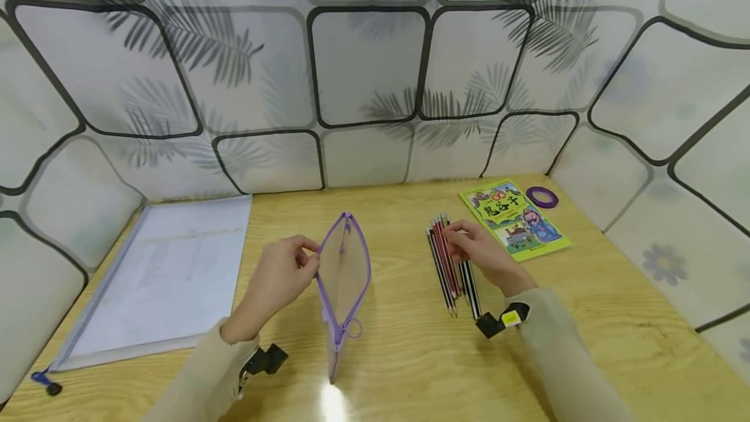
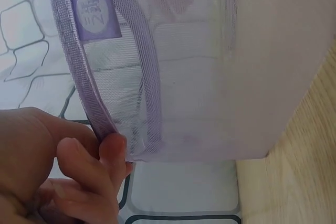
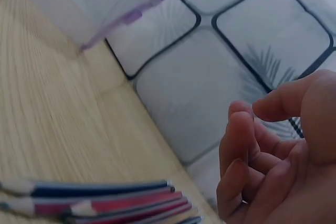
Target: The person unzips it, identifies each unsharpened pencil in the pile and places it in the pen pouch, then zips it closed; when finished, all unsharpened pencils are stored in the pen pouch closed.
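Observation:
A translucent mesh zip pouch (image 1: 369, 271) with purple trim stands upright on the table, its zipped mouth spread wide. My left hand (image 1: 281, 277) pinches the left edge of that mouth between thumb and fingers. In the left wrist view the mesh pouch (image 2: 194, 98) shows a purple label, with the left hand (image 2: 79, 177) gripping its purple binding. To the right lies a bunch of striped pencils (image 1: 443, 266), dark and red. Over them hovers my right hand (image 1: 483, 251), fingers loosely bent, nothing between thumb and fingertips. The right wrist view has the pencils (image 3: 115, 203) below the right hand (image 3: 278, 156).
A white zip document folder (image 1: 176, 272) with papers lies at the left, its blue pull tab (image 1: 42, 379) hanging near the corner. At the back right are a green illustrated booklet (image 1: 515, 220) and a purple tape roll (image 1: 541, 197). Patterned fabric (image 1: 369, 64) walls the table's back and sides.

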Demonstrator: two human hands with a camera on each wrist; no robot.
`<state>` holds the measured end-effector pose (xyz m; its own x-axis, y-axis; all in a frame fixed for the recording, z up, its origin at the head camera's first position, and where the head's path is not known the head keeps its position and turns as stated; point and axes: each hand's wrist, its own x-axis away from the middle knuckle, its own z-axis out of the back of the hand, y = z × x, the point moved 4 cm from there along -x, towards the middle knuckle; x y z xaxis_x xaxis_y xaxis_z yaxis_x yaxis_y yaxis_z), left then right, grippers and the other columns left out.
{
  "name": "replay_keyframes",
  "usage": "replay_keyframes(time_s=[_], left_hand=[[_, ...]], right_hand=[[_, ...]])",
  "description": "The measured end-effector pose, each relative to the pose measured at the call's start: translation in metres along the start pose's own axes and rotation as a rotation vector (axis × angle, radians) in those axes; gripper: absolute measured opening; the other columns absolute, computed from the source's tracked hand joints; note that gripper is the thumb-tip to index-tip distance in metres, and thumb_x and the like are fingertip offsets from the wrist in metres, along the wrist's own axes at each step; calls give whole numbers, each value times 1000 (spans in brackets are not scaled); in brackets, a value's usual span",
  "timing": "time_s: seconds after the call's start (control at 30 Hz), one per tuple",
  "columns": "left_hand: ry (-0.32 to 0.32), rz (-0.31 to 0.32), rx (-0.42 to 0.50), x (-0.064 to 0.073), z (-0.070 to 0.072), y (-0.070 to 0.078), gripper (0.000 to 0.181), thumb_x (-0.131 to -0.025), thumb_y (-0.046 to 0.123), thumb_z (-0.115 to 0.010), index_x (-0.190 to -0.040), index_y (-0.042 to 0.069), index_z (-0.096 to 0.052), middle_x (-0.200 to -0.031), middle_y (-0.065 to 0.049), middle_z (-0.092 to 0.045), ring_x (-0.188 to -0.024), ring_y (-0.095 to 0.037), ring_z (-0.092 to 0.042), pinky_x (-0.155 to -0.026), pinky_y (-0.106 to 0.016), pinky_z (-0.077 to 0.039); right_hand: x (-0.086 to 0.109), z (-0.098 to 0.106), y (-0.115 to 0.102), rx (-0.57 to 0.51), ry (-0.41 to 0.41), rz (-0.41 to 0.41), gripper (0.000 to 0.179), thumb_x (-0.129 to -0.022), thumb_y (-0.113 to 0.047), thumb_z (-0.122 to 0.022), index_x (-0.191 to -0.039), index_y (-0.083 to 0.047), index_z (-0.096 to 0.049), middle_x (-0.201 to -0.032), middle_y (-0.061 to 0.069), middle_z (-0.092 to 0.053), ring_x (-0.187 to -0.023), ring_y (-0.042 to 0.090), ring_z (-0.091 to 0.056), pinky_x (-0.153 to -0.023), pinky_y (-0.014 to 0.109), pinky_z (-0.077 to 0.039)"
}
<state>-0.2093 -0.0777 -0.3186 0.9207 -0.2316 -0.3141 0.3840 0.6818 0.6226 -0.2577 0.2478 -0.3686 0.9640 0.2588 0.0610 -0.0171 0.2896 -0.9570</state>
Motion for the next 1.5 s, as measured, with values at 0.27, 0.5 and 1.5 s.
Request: replay_keyframes(time_s=[0.27,0.5,1.5], left_hand=[[-69,22,71,-1,-5,0,19,-89,5,-58,-103,-6,-67,-60,-2,-60,-40,-6,-38,-37,-17,-29],[-71,28,64,-1,-3,1,18,-91,5,-59,-103,-5,-66,-62,-3,-62,-42,-7,-41,-38,-19,-31],[-120,42,39,1,-3,7,18,-92,5,-59,-105,-5,-65,-64,-4,-62,-45,-9,-45,-39,-21,-34]], right_hand=[[-8,4,9,390,98,30,21,-96,-8,-53,-110,5,-61,-76,8,-60,-64,15,-53,-57,26,-45],[-19,-7,4,644,120,100,17,-91,-7,-57,-103,-2,-68,-89,10,-63,-71,15,-51,-60,26,-43],[-21,-14,15,705,74,105,14,-87,-4,-61,-99,1,-66,-86,10,-65,-74,17,-58,-65,32,-49]])
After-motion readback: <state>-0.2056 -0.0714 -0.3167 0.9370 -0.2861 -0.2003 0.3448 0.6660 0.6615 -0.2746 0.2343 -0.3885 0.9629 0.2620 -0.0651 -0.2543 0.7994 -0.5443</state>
